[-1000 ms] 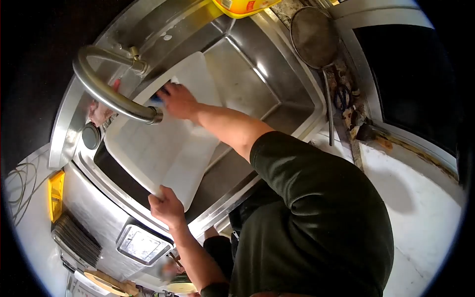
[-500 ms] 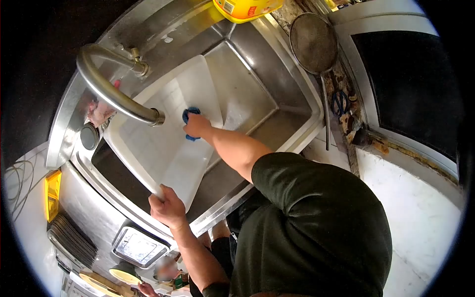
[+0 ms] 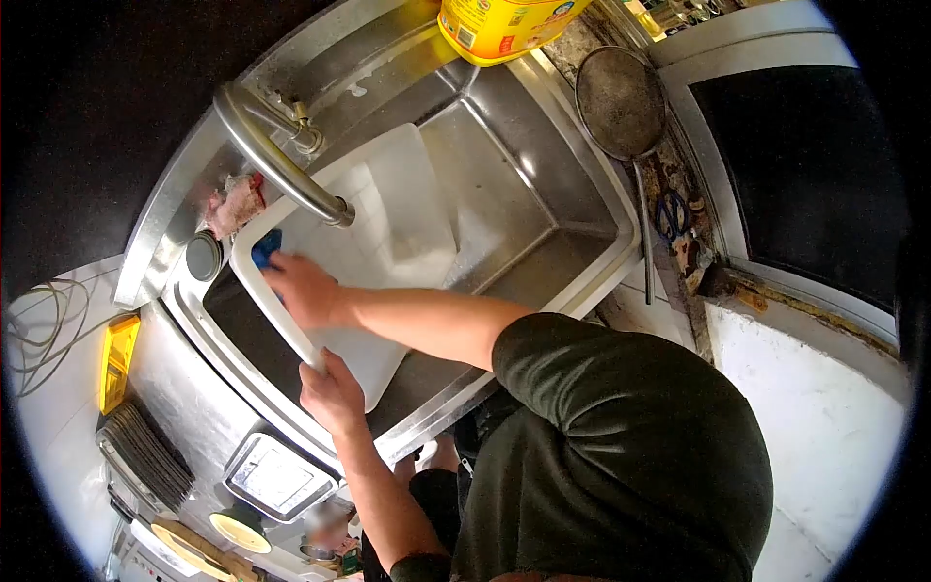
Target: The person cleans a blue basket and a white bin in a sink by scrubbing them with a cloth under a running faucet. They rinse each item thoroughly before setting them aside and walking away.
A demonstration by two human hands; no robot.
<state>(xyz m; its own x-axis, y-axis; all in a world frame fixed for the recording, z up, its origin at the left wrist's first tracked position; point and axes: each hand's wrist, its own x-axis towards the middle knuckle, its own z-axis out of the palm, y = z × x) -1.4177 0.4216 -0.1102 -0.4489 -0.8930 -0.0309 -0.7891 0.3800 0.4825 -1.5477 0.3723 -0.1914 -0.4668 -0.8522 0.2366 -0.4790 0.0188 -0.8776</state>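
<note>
A white plastic tub lies tilted inside the stainless steel sink. My left hand is closed around its rim at the near side. Inside the tub, at its left wall, my right hand presses a blue scrubbing cloth against the plastic. The hand is slightly smeared by motion, and its fingers partly cover the cloth. Over the tub's far left edge hangs the curved metal faucet.
At the back stands a yellow container. A round strainer and blue-handled scissors lie along the right ledge. Left of the sink are a round lid, a pinkish rag, a yellow holder and a metal tray.
My right hand has moved the blue cloth from the middle of the tub to its left wall. The left hand keeps its grip on the rim. The camera view has shifted slightly.
</note>
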